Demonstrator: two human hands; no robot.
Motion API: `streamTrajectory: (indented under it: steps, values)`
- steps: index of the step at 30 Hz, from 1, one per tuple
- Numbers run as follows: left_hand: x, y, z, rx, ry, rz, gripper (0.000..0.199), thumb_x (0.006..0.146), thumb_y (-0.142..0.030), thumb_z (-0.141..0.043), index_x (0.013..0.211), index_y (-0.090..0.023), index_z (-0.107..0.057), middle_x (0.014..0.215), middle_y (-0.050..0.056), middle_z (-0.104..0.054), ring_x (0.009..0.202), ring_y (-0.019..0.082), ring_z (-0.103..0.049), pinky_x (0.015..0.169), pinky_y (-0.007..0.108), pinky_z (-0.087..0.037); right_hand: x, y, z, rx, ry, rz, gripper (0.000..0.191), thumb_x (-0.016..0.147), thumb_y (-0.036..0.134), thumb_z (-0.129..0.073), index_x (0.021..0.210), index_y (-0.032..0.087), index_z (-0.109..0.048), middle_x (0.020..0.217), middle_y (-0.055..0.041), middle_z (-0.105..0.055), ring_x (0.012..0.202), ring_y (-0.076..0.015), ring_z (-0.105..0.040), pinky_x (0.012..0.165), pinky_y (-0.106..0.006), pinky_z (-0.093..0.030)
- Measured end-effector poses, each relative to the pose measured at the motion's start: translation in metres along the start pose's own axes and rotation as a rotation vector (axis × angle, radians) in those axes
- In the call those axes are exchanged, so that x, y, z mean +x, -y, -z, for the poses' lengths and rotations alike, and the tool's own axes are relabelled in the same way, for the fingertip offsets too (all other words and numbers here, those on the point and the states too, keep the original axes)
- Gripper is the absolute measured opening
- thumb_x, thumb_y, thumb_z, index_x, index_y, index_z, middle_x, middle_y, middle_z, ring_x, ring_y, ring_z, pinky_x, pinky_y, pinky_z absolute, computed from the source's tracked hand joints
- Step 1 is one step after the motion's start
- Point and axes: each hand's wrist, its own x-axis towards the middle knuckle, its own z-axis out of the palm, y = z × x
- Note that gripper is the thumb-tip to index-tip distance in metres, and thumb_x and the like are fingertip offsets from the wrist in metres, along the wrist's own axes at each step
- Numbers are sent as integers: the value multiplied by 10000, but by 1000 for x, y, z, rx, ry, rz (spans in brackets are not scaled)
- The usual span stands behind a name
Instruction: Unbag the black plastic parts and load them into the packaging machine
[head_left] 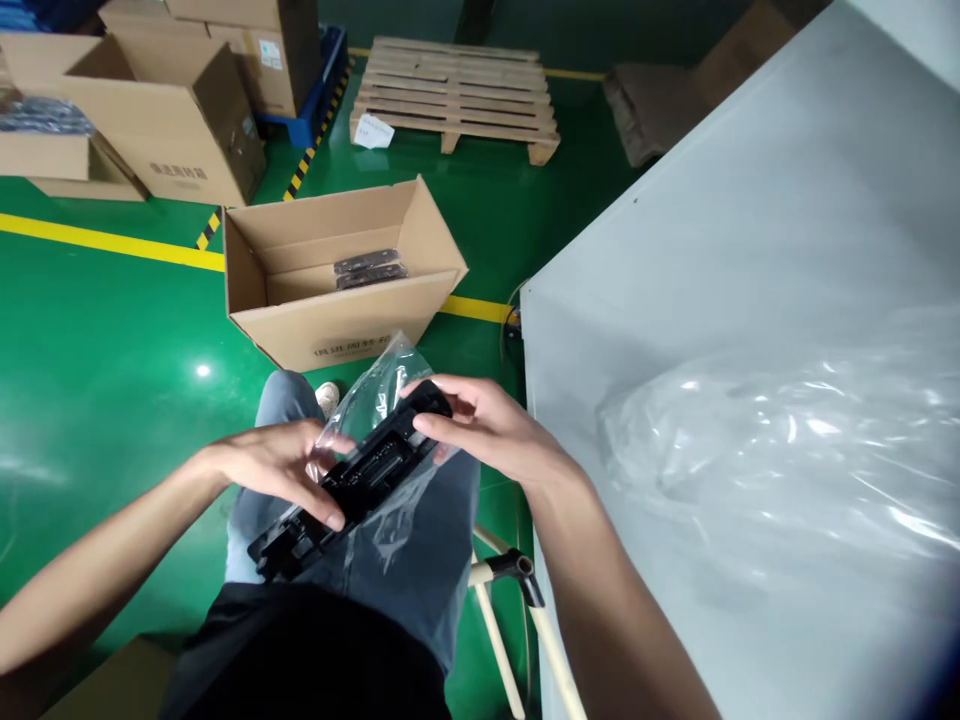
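Observation:
A long black plastic part (375, 465) lies slantwise above my lap, its upper end to the right. My right hand (487, 425) grips that upper end, thumb on top and fingers behind. Around the lower half, my left hand (289, 465) has its thumb on the part and its other fingers partly behind a clear plastic bag (375, 385). The bag sits behind and beside the part; whether any of the part is inside it, I cannot tell.
An open cardboard box (337, 325) with several wrapped dark pieces (371, 270) stands on the green floor ahead. Clear plastic bags (780, 440) lie on the grey surface (720, 260) at right. Farther off are a wooden pallet (457, 95) and more cardboard boxes (161, 130).

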Motion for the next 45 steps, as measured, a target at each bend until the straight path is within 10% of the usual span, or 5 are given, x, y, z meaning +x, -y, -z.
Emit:
streamTrajectory:
  steps: [4,9,19,30,45]
  values:
    - [-6,7,-1,-144,-217,58,585,900,-637,-724,1218,-147,-690,815,4,-611,677,124,-530,596,249,-489,-3,4,4,-37,-125,9,471,842,477,-827,1209,203,-719,848,9,-644,642,-124,-628,540,-259,-627]
    - [-15,4,2,-238,-478,17,473,946,-590,-715,1047,-130,-751,986,118,-789,854,189,-742,789,303,-630,-13,22,10,-79,-256,-25,494,814,515,-848,1162,188,-723,804,1,-651,609,-131,-637,536,-271,-658]
    - [-10,-9,9,-532,-675,32,430,821,-526,-843,948,-123,-768,742,89,-776,608,222,-762,557,267,-627,-15,27,6,-4,-381,-56,581,691,596,-925,1112,217,-795,903,-21,-724,474,-93,-609,435,-242,-594]
    - [-21,-11,11,-466,-237,32,928,690,-384,-981,1467,-189,-513,1331,193,-706,853,198,-764,637,260,-625,-13,41,4,-147,-333,-56,518,749,537,-895,1128,201,-782,780,13,-681,446,-97,-604,424,-227,-544]
    - [-4,-1,8,-466,-188,132,845,540,-490,-1036,1246,-142,-729,759,12,-740,727,175,-736,644,263,-604,11,49,14,-326,-443,8,586,852,629,-781,1287,237,-759,803,-21,-722,610,-153,-638,574,-288,-590]
